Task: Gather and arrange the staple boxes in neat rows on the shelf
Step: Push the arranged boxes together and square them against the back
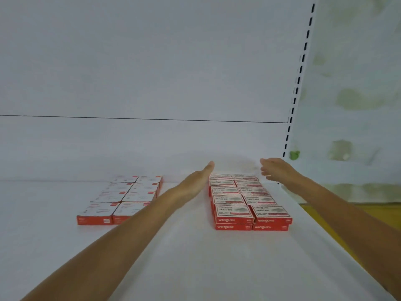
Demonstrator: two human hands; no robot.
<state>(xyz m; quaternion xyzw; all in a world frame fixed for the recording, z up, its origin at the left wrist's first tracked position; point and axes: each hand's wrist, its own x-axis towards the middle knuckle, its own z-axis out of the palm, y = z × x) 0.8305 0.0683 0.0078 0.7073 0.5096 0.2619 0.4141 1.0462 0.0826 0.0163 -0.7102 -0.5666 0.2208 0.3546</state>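
On the white shelf (195,257) lie two blocks of red-and-white staple boxes. The right block (245,198) is two columns wide, several rows deep and stacked two high. The left block (123,198) is two columns of single boxes with paler tops. My left hand (195,181) stretches flat along the left side of the right block, fingers straight, close beside the boxes. My right hand (277,170) hovers at the far right corner of that block with fingers relaxed and spread, holding nothing.
The shelf's white back panel (152,72) rises behind the boxes. A slotted upright (297,88) marks the right end of the shelf. Past it stands a stained wall (351,94), with yellow floor (368,216) below.
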